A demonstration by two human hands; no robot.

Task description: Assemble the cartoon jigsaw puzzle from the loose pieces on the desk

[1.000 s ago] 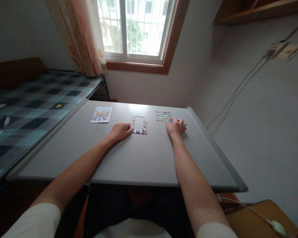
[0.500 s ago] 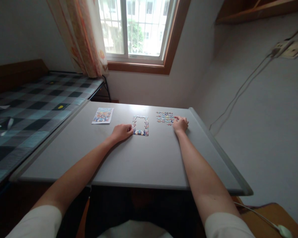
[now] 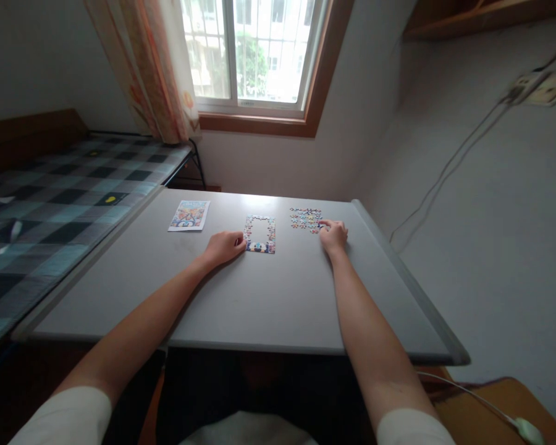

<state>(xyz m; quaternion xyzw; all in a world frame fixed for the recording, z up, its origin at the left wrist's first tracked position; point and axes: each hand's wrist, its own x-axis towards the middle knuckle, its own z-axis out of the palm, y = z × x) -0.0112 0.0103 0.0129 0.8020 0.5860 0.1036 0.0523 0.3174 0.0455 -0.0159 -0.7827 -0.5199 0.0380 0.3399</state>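
Observation:
A partly assembled jigsaw puzzle lies flat on the grey table, a rectangular border around a bare centre. Resting against its left edge is my left hand, fingers curled closed, with no piece visible in it. Loose puzzle pieces are spread in rows to the right of the border. My right hand is at the right side of these pieces, its index finger stretched over the nearest ones and the thumb apart from it. Whether a fingertip presses on a piece is too small to tell.
A printed picture sheet lies on the table left of the puzzle. A bed with a checked cover stands along the left. Behind are a curtain and a window; a cable runs down the right wall.
My right hand has shifted slightly left, its index finger now reaching over the edge of the loose pieces. My left hand stays beside the puzzle. The view has moved a little.

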